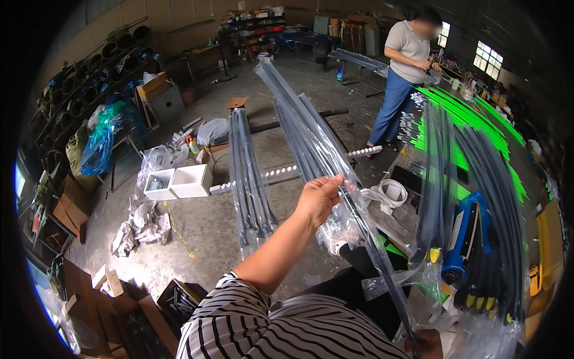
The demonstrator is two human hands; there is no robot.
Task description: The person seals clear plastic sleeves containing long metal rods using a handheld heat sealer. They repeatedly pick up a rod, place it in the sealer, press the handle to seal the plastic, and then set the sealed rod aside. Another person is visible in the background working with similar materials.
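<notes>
My left hand (320, 200) is closed in a pinch on the clear plastic sleeve of a long dark rod (378, 254), which slants across in front of me. At the lower right, my right hand (426, 344) wraps round the near end of that sleeved rod, its fingers partly dark and cut by the picture's edge. Beyond my left hand lie more sleeved rods (305, 128) in a bundle. To the right are dark rods (487, 161) with yellow ends and a blue bar-shaped device (466, 233), apparently a bag sealer.
Another sleeved bundle (244, 173) rests across a white spiral-wrapped bar (281, 173). A white foam box (191, 179) and crumpled paper (143, 226) are on the floor at left. A roll of white tape (392, 192) lies near the rods. A co-worker (406, 66) stands beside bright green rods (466, 134).
</notes>
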